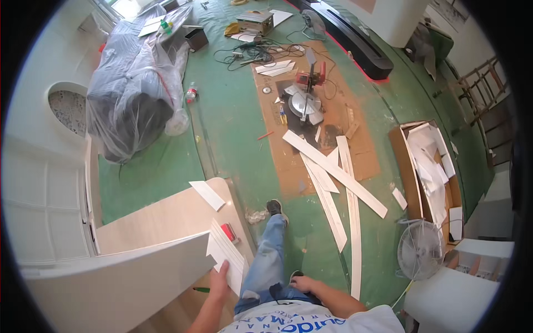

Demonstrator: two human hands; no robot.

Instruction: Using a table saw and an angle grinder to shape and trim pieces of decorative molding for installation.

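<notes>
My left hand (220, 279) is closed on a short white grooved moulding piece (232, 256), its thumb along the lower edge. The piece lies beside the end of a large white panel (122, 266) and over the corner of a pale wooden tabletop (155, 213). A red object (228, 232) of unclear kind rests on the tabletop just past the moulding, and a short white board (207, 195) lies farther up. My right hand (305, 284) is by my jeans at waist height, fingers curled; what they hold, if anything, is hidden.
A mitre saw (305, 102) stands on brown cardboard (355, 141) ahead. Long white boards (336, 173) lie crossed on the green floor covering. To the right are a cardboard box (408, 172) of white scraps and a fan (420, 250); plastic-covered furniture (130, 100) is at left.
</notes>
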